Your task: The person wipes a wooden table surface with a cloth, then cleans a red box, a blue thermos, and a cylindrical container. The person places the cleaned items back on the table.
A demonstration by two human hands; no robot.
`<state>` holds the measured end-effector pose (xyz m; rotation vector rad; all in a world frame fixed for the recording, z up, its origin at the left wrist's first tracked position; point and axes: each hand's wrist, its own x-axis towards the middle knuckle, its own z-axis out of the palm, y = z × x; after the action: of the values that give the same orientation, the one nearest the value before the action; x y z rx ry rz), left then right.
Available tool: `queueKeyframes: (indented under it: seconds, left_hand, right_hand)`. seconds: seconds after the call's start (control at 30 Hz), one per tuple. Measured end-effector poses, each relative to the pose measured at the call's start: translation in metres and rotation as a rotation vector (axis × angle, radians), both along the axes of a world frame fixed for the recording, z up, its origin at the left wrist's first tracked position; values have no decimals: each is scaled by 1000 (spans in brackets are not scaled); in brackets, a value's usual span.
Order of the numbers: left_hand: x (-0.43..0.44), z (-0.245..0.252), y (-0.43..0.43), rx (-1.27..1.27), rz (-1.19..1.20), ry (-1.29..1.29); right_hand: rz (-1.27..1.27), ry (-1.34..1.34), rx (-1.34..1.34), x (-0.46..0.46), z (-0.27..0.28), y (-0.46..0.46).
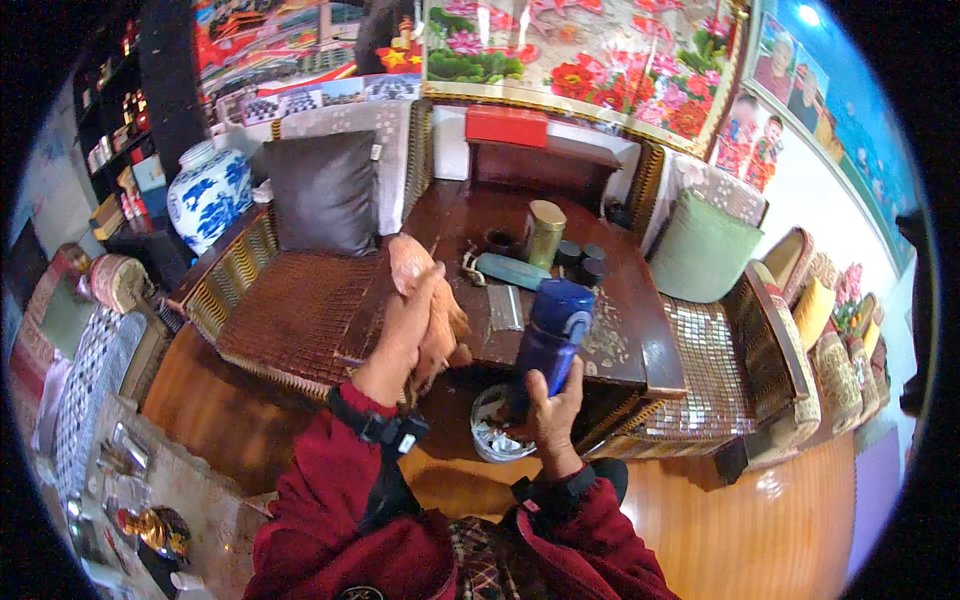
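Note:
My left hand point(405, 330) is closed around a bunched orange-pink cloth point(444, 319), held over the near left part of a dark wooden table point(450, 206). My right hand point(556, 405) grips the lower part of a blue bottle point(556, 322) with a lidded top, tilted a little, above the table's near edge. Behind the bottle lie a clear plastic packet point(505, 307) and a teal cylindrical item point(510, 270). A gold-green canister point(545, 236) stands farther back, beside several small dark containers point(581, 259).
Below the table's edge sits a lined waste bin point(501, 450) with litter inside. Woven seats flank the table, with a dark cushion point(322, 191) left and a green cushion point(701, 244) right. A blue-and-white vase point(210, 191) stands at left; a red box point(506, 125) rests behind.

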<state>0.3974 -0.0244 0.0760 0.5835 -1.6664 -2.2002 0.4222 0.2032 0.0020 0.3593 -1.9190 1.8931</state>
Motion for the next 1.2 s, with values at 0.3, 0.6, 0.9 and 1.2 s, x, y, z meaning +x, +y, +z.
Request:
queueKeyframes:
  seconds: [0.3,0.6,0.9,1.2]
  left_hand:
    - [-36,-18,-13,-1105,-301,78]
    - [32,8,60,-613,-493,364]
    - [-11,39,8,-370,-508,44]
    - [-163,90,-137,-603,-143,69]
  right_hand:
    - [-8,15,33,-3,8,-6]
    - [-82,212,232,-9,14,-35]
    - [55,339,347,-29,29,-17]
    - [-384,250,728,-91,6,105]
